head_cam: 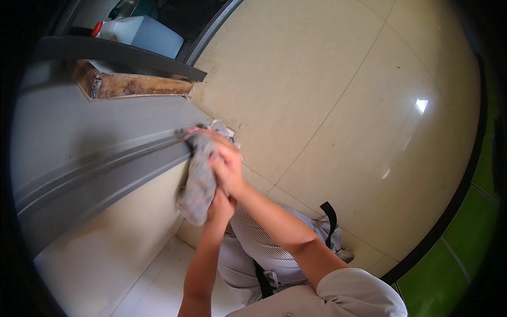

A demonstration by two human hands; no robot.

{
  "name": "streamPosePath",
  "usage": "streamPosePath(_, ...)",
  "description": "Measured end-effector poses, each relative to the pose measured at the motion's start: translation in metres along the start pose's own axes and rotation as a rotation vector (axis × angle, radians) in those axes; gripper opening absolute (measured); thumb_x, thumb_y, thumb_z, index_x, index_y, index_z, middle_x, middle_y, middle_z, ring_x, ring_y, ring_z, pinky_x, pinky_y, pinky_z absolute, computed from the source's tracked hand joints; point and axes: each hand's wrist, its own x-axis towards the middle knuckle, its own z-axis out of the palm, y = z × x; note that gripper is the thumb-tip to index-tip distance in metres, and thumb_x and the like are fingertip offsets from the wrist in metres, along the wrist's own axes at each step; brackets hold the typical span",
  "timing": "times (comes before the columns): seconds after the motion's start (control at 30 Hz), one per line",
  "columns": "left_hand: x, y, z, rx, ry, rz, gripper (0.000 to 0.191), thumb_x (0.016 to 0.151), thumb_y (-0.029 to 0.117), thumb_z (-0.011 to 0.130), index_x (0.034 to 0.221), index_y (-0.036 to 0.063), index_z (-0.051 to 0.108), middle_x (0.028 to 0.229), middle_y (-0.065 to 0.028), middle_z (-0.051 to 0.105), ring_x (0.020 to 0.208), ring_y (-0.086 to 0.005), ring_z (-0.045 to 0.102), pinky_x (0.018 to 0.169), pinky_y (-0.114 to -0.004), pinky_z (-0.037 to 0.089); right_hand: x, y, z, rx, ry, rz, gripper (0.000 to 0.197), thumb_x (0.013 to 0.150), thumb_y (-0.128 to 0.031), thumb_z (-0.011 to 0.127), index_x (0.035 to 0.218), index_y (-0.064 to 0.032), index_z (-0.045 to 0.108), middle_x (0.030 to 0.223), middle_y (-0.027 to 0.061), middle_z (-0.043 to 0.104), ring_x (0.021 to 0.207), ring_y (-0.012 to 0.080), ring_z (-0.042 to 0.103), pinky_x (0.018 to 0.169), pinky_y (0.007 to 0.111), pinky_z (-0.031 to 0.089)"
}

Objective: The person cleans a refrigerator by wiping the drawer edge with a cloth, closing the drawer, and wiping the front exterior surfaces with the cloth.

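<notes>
A grey patterned cloth (pixel 198 178) is bunched against the lower end of a grey door frame (pixel 119 162), close to the tiled floor. My right hand (pixel 225 158) lies over the cloth's upper part, its fingers bent around it and blurred. Just below, my left hand (pixel 221 204) is against the cloth, near my right wrist; its fingers are mostly hidden, so its grip cannot be made out. Part of the cloth hangs down to the left of both hands, in front of the pale wall.
A worn wooden block (pixel 138 86) juts out beneath a dark ledge (pixel 119 55). Above it stands a plastic jug (pixel 146 35) with a red cap. Beige floor tiles (pixel 317 99) spread to the right, bounded by a black edge and green tiles (pixel 439 269). My bent knees are close below.
</notes>
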Motion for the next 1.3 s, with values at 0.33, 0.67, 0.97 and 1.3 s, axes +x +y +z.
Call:
streamPosePath(0.33, 0.005, -0.011, 0.035, 0.061, -0.142, -0.288, 0.043, 0.077, 0.019, 0.060, 0.117, 0.0047, 0.050, 0.116, -0.0150, 0.053, 0.107, -0.0310, 0.050, 0.090, -0.042, 0.040, -0.057, 0.066, -0.022, 0.253, 0.477, 0.657, 0.064, 0.094, -0.050, 0.032, 0.141, -0.0077, 0.020, 0.135, 0.0112, 0.036, 0.122, 0.0229, 0.037, 0.104, 0.034, 0.027)
streamPosePath(0.67, -0.076, -0.043, -0.045, 0.102, -0.157, -0.130, 0.054, 0.081, 0.027, 0.057, 0.128, 0.0044, 0.044, 0.127, -0.0138, 0.049, 0.117, -0.0292, 0.045, 0.097, -0.038, 0.035, -0.115, 0.052, 0.065, -0.078, 0.388, 0.640, 0.064, 0.097, -0.037, 0.030, 0.144, -0.0040, 0.001, 0.151, 0.0134, -0.002, 0.139, 0.0259, -0.004, 0.112, 0.035, 0.000)
streamPosePath(0.97, 0.029, -0.006, 0.005, 0.207, -0.102, 0.037, 0.060, 0.070, 0.017, 0.063, 0.124, 0.0008, 0.044, 0.120, -0.0207, 0.050, 0.109, -0.0370, 0.047, 0.093, -0.041, 0.039, -0.029, 0.062, -0.015, 0.169, 0.563, 0.428, 0.059, 0.094, -0.038, 0.038, 0.141, -0.0045, 0.024, 0.144, 0.0117, 0.030, 0.131, 0.0222, 0.030, 0.108, 0.032, 0.023)
streamPosePath(1.3, -0.030, -0.027, -0.018, 0.291, -0.300, 0.013, 0.059, 0.072, 0.014, 0.061, 0.126, 0.0011, 0.043, 0.126, -0.0199, 0.048, 0.114, -0.0375, 0.045, 0.097, -0.043, 0.036, -0.079, 0.066, 0.006, 0.176, 0.470, 0.585, 0.053, 0.098, -0.035, 0.035, 0.140, -0.0036, 0.027, 0.143, 0.0075, 0.031, 0.129, 0.0179, 0.030, 0.107, 0.029, 0.021)
